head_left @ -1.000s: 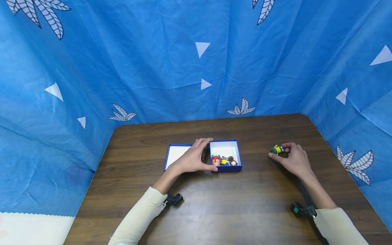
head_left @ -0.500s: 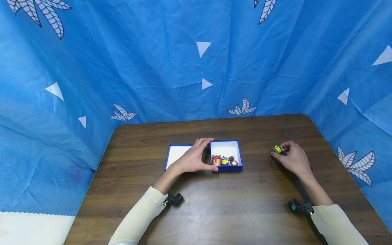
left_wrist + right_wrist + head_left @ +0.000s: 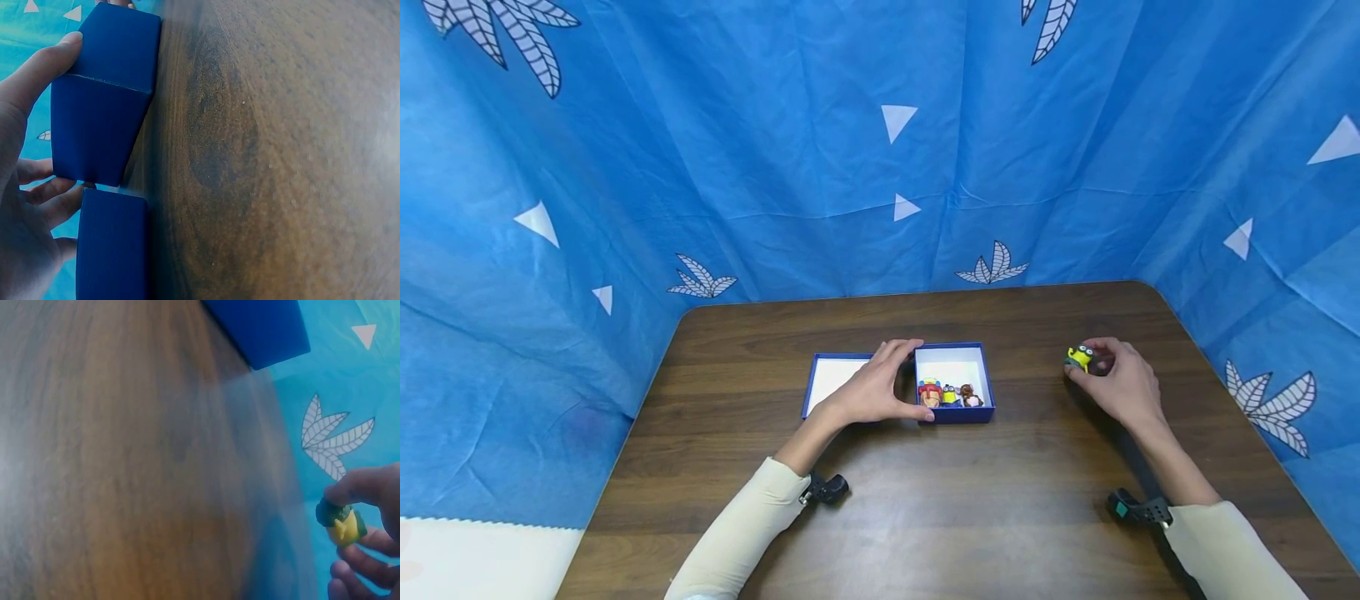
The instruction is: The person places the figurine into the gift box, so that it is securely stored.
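Observation:
A small yellow and green toy figure (image 3: 1080,358) with big round eyes is pinched between the thumb and fingers of my right hand (image 3: 1123,383), above the right side of the table. The right wrist view shows the thumb on the figure's green base (image 3: 333,514). At mid-table my left hand (image 3: 868,392) grips a blue box (image 3: 962,416) with a white inside, thumb at the near wall, fingers round the far side. Along the near side of the box lie a red and tan figure (image 3: 929,392), a yellow and blue one (image 3: 949,395) and a brown and pink one (image 3: 971,396).
Left of the box lies a shallow blue tray or lid (image 3: 835,385) with a white inside, partly behind my left hand. The wooden table (image 3: 985,500) is bordered by a blue patterned cloth (image 3: 820,167) at its back and sides.
In my right hand the yellow and green figure has turned from lying sideways to more upright, its eyes now facing up. That hand has shifted slightly away from me. My left hand stays put.

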The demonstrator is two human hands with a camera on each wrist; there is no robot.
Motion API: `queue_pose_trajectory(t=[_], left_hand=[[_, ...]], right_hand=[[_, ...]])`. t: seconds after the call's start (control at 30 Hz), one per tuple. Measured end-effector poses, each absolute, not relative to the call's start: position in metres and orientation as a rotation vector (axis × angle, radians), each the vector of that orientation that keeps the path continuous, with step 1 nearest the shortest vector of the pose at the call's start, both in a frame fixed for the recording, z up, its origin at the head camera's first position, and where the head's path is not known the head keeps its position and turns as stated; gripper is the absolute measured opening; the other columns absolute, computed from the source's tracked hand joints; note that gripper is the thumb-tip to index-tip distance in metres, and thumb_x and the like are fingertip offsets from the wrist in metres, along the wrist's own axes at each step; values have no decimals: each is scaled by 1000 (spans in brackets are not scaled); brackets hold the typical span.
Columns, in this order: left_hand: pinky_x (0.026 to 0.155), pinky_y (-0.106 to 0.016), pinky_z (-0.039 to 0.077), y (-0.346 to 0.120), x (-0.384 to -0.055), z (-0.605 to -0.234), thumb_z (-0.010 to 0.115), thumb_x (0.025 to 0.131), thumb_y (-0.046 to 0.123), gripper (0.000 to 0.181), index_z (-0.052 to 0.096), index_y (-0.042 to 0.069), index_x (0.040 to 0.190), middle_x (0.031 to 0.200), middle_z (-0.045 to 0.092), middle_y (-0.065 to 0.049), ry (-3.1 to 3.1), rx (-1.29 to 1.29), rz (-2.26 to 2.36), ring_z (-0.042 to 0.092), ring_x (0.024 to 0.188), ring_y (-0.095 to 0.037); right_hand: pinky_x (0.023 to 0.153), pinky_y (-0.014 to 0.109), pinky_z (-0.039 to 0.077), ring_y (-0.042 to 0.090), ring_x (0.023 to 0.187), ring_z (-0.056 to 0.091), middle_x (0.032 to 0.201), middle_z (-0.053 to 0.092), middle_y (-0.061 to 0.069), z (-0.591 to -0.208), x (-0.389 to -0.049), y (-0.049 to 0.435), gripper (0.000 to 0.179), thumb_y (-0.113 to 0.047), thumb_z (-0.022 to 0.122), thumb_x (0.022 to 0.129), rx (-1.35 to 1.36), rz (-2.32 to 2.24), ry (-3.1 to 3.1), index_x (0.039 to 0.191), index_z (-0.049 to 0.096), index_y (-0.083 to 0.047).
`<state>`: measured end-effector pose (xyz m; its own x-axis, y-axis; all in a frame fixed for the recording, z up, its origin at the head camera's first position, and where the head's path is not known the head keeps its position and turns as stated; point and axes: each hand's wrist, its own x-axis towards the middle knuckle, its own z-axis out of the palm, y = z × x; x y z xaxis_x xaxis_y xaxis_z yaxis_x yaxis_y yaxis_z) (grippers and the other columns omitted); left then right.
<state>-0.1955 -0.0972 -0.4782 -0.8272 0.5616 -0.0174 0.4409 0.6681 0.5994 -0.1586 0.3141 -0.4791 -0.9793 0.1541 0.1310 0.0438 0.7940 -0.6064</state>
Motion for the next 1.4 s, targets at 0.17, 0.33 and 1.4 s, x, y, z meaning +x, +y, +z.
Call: queue_pose_trajectory(t=[0.17,0.33,1.4], left_hand=[[123,-63,44,-97,-196,-478,89,75,70,123,25,26,171,170,37,-3,2687,821,880,34,162,-33],[121,-62,46,-97,-196,-479,88,75,71,124,26,25,171,170,37,-4,2689,830,886,39,158,-31],[124,-65,41,-97,-197,-482,88,75,71,124,25,24,171,170,36,-4,2689,837,897,33,163,-34]], right_hand=[[85,30,49,39,109,66,125,66,22,-473,-160,311,51,-23,86,93,83,989,-2719,139,70,-8],[87,10,48,13,104,65,123,68,12,-470,-161,308,52,-17,89,90,324,1050,-2651,139,73,-17],[87,18,51,20,107,64,126,70,8,-462,-173,289,47,-21,86,94,434,1155,-2717,136,66,-17]])
